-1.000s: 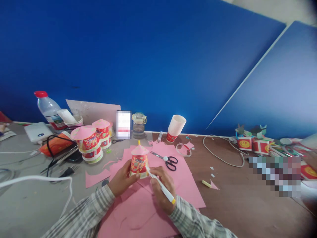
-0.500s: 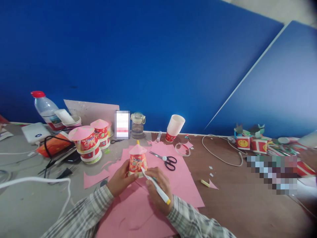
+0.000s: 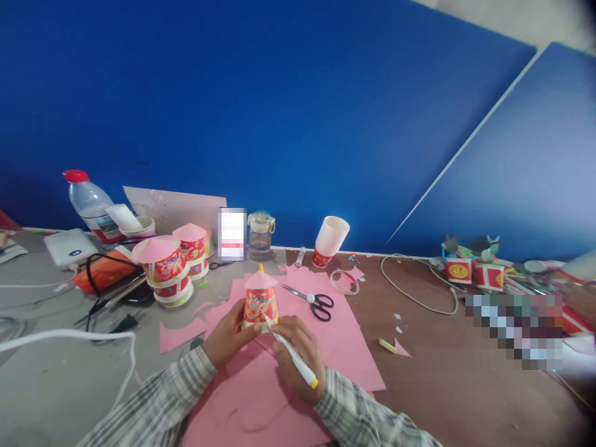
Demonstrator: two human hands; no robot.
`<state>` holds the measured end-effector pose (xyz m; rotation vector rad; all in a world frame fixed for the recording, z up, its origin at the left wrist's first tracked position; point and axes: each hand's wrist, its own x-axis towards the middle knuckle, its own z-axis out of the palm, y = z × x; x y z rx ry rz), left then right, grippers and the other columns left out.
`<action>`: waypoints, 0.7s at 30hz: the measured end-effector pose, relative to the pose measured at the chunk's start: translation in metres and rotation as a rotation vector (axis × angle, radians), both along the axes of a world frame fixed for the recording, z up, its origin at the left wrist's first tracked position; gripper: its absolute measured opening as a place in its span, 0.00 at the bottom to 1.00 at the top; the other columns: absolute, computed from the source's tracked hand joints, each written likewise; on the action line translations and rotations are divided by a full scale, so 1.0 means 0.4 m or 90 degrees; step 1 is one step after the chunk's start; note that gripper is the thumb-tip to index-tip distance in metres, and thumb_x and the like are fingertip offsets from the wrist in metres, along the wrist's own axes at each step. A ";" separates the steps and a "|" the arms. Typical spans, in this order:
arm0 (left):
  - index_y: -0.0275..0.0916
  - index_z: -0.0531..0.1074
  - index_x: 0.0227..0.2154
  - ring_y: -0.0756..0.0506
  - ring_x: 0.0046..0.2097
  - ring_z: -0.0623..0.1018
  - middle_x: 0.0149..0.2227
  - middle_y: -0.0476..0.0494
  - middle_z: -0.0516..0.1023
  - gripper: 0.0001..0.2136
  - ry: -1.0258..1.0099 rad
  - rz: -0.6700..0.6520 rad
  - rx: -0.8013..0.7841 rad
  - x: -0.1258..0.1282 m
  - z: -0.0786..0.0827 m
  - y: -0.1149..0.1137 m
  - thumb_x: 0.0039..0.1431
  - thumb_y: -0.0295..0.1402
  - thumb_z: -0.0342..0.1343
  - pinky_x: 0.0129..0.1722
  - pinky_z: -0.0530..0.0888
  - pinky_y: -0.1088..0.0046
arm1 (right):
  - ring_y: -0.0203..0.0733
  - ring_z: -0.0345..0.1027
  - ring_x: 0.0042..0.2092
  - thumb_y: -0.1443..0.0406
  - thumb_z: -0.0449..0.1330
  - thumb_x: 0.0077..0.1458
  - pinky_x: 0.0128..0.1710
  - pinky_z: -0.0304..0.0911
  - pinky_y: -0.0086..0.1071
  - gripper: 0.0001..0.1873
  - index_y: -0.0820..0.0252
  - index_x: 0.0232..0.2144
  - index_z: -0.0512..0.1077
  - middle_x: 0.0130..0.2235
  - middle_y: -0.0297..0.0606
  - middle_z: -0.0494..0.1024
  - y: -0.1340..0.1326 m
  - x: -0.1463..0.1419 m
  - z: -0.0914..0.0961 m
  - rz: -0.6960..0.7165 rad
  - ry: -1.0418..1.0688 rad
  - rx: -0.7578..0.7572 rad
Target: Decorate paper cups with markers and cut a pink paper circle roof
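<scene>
A red patterned paper cup (image 3: 259, 303) stands upside down on pink paper (image 3: 342, 347), topped by a pink paper cone (image 3: 261, 280) with a yellow tip. My left hand (image 3: 229, 338) grips the cup low on its left side, thumb across the front near the rim. In my right hand (image 3: 300, 354) is a white marker pen (image 3: 298, 362) with a yellow end, its point at the cup's lower front. Whether the point touches the cup is hard to tell. Black-handled scissors (image 3: 314, 301) lie partly open just beyond my right hand.
Two-tier cup models with pink roofs (image 3: 162, 273) stand at left, near cables and a red-capped bottle (image 3: 95, 208). A water jar (image 3: 260, 236) and stacked paper cups (image 3: 331, 239) are at the back. Decorated red boxes (image 3: 488, 276) and another person's hand (image 3: 580, 298) are at right.
The marker's tip has shifted slightly left and up on the cup. My left hand keeps its hold. Another person's hand has come into sight at the far right.
</scene>
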<state>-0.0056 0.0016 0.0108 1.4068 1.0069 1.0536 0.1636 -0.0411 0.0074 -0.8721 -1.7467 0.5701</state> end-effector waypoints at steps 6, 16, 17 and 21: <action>0.39 0.66 0.34 0.40 0.35 0.73 0.32 0.46 0.75 0.18 -0.010 -0.011 0.001 0.000 -0.005 0.001 0.38 0.38 0.59 0.34 0.70 0.64 | 0.44 0.70 0.38 0.71 0.57 0.49 0.37 0.69 0.34 0.14 0.54 0.40 0.71 0.37 0.38 0.74 -0.002 0.003 0.001 0.005 -0.001 0.015; 0.39 0.66 0.34 0.41 0.34 0.73 0.30 0.46 0.75 0.18 -0.003 0.000 0.005 0.002 0.001 -0.001 0.37 0.40 0.59 0.33 0.70 0.64 | 0.45 0.70 0.39 0.71 0.58 0.49 0.39 0.70 0.37 0.16 0.51 0.41 0.70 0.37 0.37 0.76 0.005 -0.005 -0.009 0.004 -0.030 0.027; 0.39 0.66 0.34 0.41 0.34 0.73 0.30 0.46 0.75 0.18 0.002 0.002 0.008 0.002 0.001 -0.001 0.38 0.40 0.59 0.33 0.70 0.64 | 0.45 0.70 0.39 0.71 0.58 0.49 0.40 0.70 0.38 0.17 0.51 0.41 0.70 0.38 0.37 0.76 0.005 -0.004 -0.009 0.009 -0.032 0.036; 0.39 0.66 0.34 0.40 0.35 0.73 0.31 0.45 0.76 0.18 0.005 0.004 0.010 0.001 0.002 -0.001 0.38 0.40 0.59 0.34 0.69 0.64 | 0.46 0.70 0.40 0.73 0.58 0.49 0.40 0.70 0.40 0.18 0.50 0.42 0.69 0.38 0.38 0.76 0.003 0.000 -0.008 0.025 -0.026 0.049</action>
